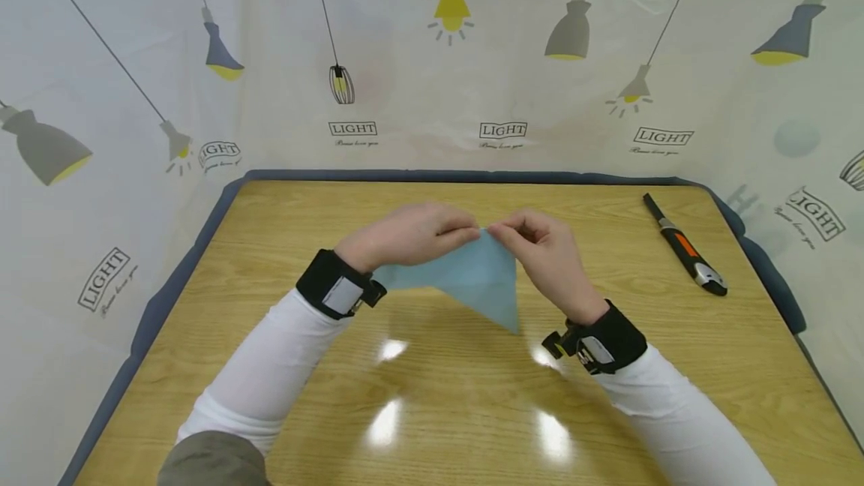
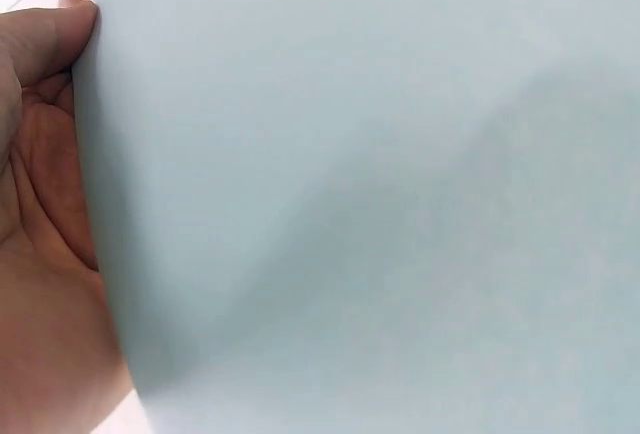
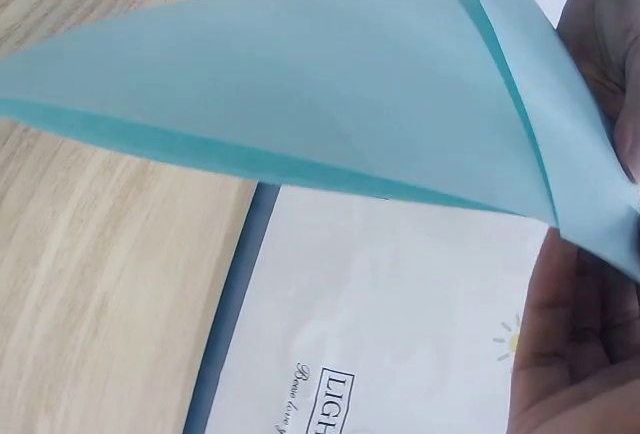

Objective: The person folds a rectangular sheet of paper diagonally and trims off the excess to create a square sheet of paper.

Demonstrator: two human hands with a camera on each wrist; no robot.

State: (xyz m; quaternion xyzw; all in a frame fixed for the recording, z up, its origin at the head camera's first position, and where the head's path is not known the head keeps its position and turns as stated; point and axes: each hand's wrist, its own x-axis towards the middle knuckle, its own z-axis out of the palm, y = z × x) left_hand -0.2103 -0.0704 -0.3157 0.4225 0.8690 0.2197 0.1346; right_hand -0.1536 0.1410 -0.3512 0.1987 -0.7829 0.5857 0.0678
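Note:
A light blue sheet of paper (image 1: 475, 276), folded, is held up over the table between both hands. My left hand (image 1: 421, 231) pinches its top edge from the left, thumb in front. At the same top edge, my right hand (image 1: 543, 253) pinches the paper between thumb and fingers, close beside the left fingertips. One pointed corner hangs down below the right hand. The left wrist view is mostly filled by the paper's flat face (image 2: 370, 194). In the right wrist view, folded layers (image 3: 300, 84) show, with a narrow flap standing near the fingers.
A lighter (image 1: 685, 246) with a long black nozzle and orange panel lies at the right of the wooden table (image 1: 459, 411). A dark blue padded edge (image 1: 418, 176) borders the table. Behind it hangs a white sheet (image 1: 405, 36) printed with lamps.

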